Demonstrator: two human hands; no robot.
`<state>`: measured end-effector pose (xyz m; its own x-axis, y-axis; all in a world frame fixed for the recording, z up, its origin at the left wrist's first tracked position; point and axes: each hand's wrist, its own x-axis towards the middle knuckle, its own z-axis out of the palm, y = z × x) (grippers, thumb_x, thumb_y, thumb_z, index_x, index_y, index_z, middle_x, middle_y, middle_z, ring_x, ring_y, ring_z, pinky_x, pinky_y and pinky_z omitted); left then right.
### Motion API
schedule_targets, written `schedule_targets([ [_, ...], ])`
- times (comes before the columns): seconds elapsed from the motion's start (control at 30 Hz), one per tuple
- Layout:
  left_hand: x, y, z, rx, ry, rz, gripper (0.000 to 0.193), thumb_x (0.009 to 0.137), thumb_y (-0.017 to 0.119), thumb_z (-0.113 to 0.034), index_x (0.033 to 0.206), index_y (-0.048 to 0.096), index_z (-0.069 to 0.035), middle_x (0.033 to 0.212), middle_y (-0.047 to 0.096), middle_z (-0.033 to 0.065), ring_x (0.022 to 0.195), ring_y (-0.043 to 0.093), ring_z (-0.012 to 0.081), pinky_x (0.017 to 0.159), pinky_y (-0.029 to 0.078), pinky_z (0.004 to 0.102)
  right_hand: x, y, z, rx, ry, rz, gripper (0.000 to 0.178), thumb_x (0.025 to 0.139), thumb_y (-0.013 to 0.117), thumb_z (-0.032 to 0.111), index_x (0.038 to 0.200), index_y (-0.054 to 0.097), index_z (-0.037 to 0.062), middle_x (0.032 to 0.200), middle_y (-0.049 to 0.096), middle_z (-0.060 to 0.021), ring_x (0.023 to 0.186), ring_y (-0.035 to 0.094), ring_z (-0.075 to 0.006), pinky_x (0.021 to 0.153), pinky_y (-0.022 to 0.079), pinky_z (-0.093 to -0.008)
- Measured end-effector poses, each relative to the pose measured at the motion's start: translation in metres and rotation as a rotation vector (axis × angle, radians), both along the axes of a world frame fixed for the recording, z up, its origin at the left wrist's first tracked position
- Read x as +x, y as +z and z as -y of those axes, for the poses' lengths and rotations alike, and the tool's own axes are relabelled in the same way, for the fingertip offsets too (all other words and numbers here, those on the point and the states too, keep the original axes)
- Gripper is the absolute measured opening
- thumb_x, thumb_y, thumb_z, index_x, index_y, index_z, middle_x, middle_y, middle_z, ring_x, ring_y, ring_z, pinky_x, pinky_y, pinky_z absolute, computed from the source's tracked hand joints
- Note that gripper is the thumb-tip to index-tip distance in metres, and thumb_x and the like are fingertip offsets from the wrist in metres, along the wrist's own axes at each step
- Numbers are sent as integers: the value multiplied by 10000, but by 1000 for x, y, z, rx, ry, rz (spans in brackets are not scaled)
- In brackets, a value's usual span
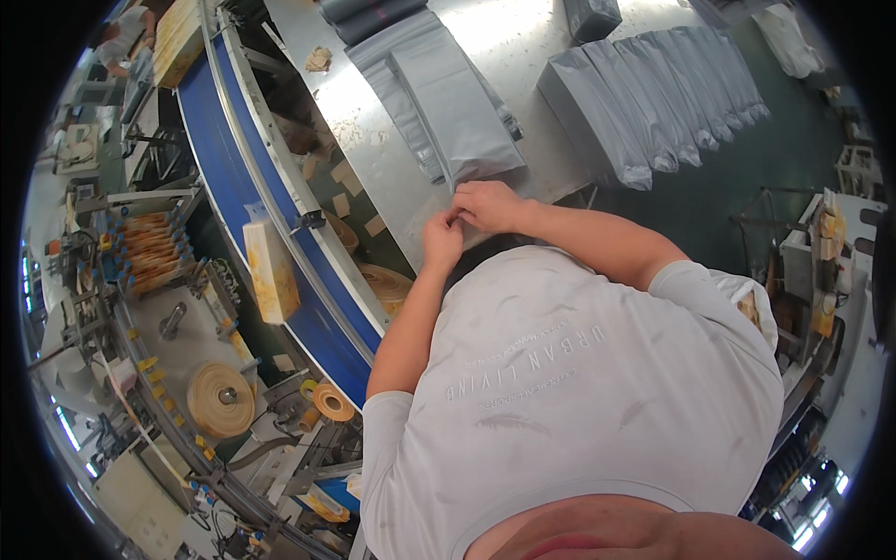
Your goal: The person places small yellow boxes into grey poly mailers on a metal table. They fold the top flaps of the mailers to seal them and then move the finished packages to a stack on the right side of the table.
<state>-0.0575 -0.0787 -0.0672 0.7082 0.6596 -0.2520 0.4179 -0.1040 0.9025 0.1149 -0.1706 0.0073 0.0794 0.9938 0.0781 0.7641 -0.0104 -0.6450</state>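
Observation:
A long grey plastic bag (467, 112), filled to a box-like shape, lies on the metal table with its near end toward me. My right hand (490, 205) is closed on the gathered near end of this bag. Close against it, my left hand (443, 241) has its fingertips pinched together at the bag's corner. The fingers of both hands meet there, and they partly hide the bag's end. Beneath the filled bag lie flat grey bags (397, 107), with a dark grey roll (373, 14) of the same film at the far end.
Several filled grey bags (653, 93) stand in a row at the table's right edge. Another grey package (593, 17) sits farther back. Left of the metal table (350, 112) runs a blue conveyor (217, 131) carrying a pale yellowish block (269, 271). Machinery with tape rolls (221, 399) fills the far left.

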Motion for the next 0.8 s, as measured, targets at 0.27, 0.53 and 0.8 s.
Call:
schedule_targets([
  [0.27,2,12,7,-421,68,42,136,962,677,-30,1057,766,8,857,724,25,771,649,102,729,525,274,27,-18,158,-605,-118,26,175,866,665,216,908,726,57,941,738,-181,896,709,-416,789,570,-525],
  [0.53,15,9,8,-160,-61,7,137,963,697,-61,1056,761,18,835,722,35,753,652,105,707,524,273,19,-9,141,-255,-507,-288,276,911,788,334,973,728,71,959,740,-153,852,719,-349,737,563,-445],
  [0.8,24,14,4,-300,-11,-4,121,931,706,-49,1002,755,35,772,713,51,698,643,121,688,527,288,23,-32,92,-147,-550,-170,227,959,686,292,950,705,66,890,723,-196,845,687,-440,743,558,-500],
])
